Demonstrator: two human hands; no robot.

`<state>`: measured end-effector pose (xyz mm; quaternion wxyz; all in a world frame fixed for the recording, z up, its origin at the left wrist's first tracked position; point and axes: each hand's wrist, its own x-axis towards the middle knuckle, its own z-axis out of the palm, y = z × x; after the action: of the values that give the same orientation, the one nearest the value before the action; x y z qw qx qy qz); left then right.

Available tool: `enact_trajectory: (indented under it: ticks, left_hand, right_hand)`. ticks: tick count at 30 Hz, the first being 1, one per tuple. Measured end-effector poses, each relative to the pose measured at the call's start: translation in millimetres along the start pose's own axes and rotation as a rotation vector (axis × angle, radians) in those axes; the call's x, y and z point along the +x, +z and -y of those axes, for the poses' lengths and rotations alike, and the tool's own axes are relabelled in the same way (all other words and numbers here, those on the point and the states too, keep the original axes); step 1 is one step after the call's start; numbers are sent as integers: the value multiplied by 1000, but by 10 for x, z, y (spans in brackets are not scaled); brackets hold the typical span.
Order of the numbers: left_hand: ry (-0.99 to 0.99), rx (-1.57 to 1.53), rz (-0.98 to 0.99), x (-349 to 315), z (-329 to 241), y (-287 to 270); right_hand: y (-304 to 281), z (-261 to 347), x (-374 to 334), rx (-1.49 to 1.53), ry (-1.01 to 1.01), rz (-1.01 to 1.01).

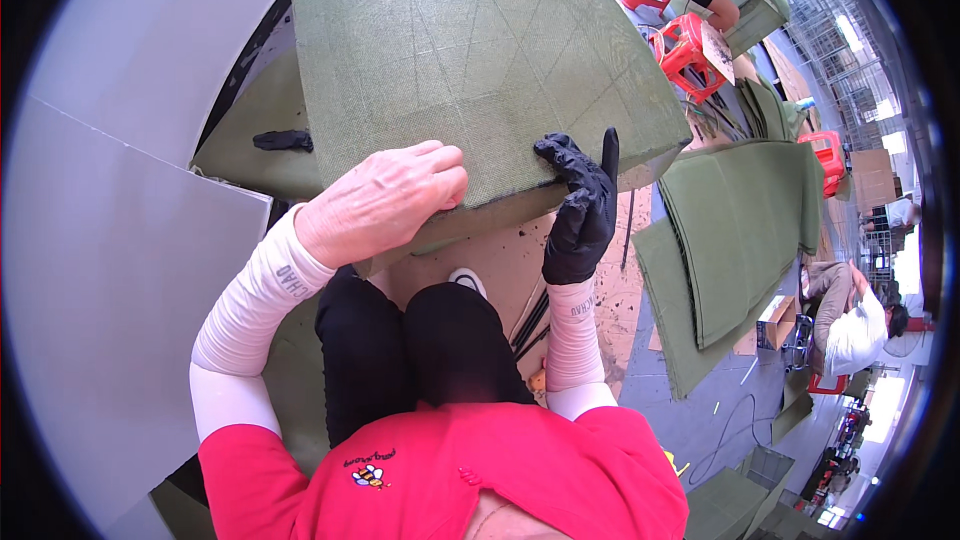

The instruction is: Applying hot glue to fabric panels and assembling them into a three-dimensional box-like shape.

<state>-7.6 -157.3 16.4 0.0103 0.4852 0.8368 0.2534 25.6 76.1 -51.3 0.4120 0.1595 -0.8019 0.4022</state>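
- Work so far, from the left: a loose black glove (pixel 283 141) lies on a green sheet (pixel 255 170), off the hand; the left hand (pixel 385 195) is bare, its fingers curled in at the near edge of the green block (pixel 480 50); whether they pinch anything I cannot tell.
- The green block sits in front of the person, just above the knees; crossing lines already run over its top face, and a dark strip shows along part of its near edge; how much of that edge remains to be worked cannot be judged from this view.
- The right hand (pixel 582 210), in black, is at the right part of that edge, one finger straight up, others bent; its grip cannot be told.
- Around, from the left: a pale grey panel (pixel 120 270) stands close by, hemming in the left side; dark rods (pixel 530 325) lie on the floor by the knees; a red stool (pixel 685 35) stands beyond the block; stacked green pads (pixel 740 230) crowd the right, with a cardboard box (pixel 778 322) and a seated co-worker (pixel 858 340) past them.
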Motion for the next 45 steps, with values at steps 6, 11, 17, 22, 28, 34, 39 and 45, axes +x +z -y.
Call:
enact_trajectory:
  ticks: [6,11,17,22,28,34,39,45]
  left_hand:
    - [16,233,-4,17,-50,59]
    - [-133,-86,-352,23,137,-135]
    - [-790,136,-586,-860,249,-538]
    - [-360,326,-551,-647,-295,12]
    - [-212,460,-354,-369,-337,565]
    - [-357,539,-330,-205,-538,582]
    - [-231,430,-353,329,-581,683]
    - [-252,622,-389,408,-424,932]
  right_hand:
    - [18,-61,21,-4,-98,14]
    - [38,-60,24,34,-95,-2]
    - [30,-109,18,49,-89,-28]
    - [34,-80,26,74,-59,-44]
    - [-3,-71,41,182,7,44]
    - [-262,-173,-43,900,352,-503]
    - [-468,-399,-269,792,337,-616]
    - [-824,-804,-1102,667,621,-555]
